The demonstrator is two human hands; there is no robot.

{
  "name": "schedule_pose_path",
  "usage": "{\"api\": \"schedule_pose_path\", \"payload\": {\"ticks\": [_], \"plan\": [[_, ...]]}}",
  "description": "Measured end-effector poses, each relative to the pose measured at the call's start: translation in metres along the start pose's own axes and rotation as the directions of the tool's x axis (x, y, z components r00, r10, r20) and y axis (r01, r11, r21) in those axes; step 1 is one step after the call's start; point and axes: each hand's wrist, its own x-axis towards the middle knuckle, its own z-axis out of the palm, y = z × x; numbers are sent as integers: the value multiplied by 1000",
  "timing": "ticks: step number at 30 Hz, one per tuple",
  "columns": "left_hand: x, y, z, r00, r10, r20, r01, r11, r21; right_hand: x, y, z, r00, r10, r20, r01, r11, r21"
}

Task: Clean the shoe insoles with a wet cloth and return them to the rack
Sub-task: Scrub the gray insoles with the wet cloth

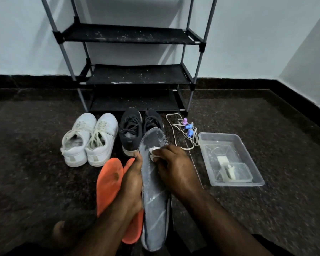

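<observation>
A long grey insole (154,196) streaked with white is held upright in front of me. My left hand (131,185) grips its left edge. My right hand (174,167) presses a small white cloth (154,153) against the insole's upper part. Two orange insoles (109,183) lie on the floor to the left, partly hidden behind my left arm. The black shoe rack (129,35) stands against the wall, its dusty shelves bare.
A pair of white sneakers (90,139) and a pair of black sneakers (131,132) stand in front of the rack. A clear plastic tray (248,145) with water and a smaller box sits at the right. A cord with purple and blue clips (187,128) lies beside it.
</observation>
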Motion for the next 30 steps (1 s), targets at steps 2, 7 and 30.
{"api": "schedule_pose_path", "payload": {"ticks": [2,7,30], "plan": [[-9,8,10,1000,-8,1,8,999,-35,0,-4,-1,1000,-12,15,12,1000,19],[-15,25,23,996,-47,77,61,980,-192,7,-11,-8,1000,28,1,-28,999,-26],[-38,68,10,998,-4,70,3,1000,12,16,-70,-16,994,-103,-32,100,992,-73]]}}
